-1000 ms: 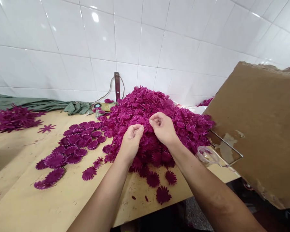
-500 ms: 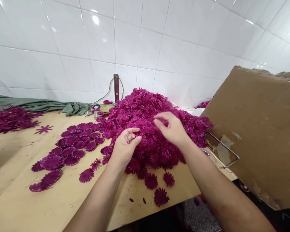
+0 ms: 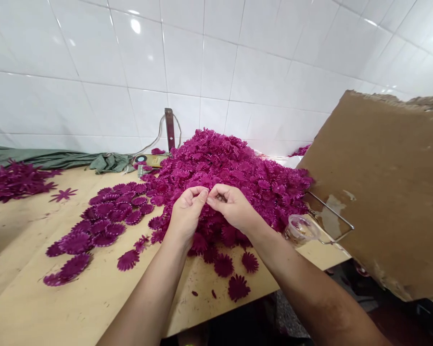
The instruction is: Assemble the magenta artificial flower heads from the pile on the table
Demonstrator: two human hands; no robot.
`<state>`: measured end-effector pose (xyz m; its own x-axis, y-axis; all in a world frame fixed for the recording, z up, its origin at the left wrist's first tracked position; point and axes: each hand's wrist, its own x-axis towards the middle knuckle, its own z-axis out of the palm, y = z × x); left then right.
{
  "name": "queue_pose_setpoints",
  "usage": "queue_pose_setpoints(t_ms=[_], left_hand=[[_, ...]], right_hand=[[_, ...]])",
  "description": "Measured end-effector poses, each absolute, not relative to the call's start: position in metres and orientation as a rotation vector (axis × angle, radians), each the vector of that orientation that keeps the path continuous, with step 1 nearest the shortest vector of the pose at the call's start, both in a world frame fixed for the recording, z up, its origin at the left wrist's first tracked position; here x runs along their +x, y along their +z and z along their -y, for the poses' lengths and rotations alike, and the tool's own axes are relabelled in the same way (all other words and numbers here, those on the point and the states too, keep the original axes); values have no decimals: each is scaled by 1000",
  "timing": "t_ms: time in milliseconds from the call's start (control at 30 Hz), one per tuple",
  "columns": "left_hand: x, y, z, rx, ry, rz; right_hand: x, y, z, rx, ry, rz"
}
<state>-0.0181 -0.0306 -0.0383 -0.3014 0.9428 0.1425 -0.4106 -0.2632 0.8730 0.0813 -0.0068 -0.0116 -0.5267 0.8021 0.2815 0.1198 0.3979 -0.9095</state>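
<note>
A big heap of magenta fabric flower petals [image 3: 234, 173] lies on the wooden table [image 3: 86, 298]. My left hand [image 3: 186, 214] and my right hand [image 3: 233, 207] meet in front of the heap, fingertips pinched together and touching. Both are closed on something small that their fingers hide. Single petals [image 3: 238, 287] lie loose on the table just below my wrists.
Flattened petals [image 3: 104, 218] spread in rows to the left; another purple pile [image 3: 14, 178] sits far left by green cloth [image 3: 57, 157]. A brown cardboard sheet [image 3: 386, 192] stands at the right, with a wire frame [image 3: 332, 218] and a clear plastic cup [image 3: 300, 228] beside it.
My right hand has come down from the heap toward my left hand. The two now pinch together at the fingertips, where half a second ago they were apart.
</note>
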Motion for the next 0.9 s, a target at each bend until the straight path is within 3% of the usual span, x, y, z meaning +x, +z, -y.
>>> queue_pose_setpoints(t_ms=[233, 467, 600, 900], left_hand=[[-44, -29, 53, 785, 1928, -1097], [-27, -29, 26, 1237, 1676, -1322], [-13, -39, 4, 1391, 1629, -1344], [-43, -31, 8, 1996, 1534, -1614]], right_hand=[[132, -6, -49, -1190, 468, 1482], [172, -3, -93, -1344, 221, 1625], [162, -5, -71, -1221, -31, 1808], [114, -13, -21, -930, -92, 2159]])
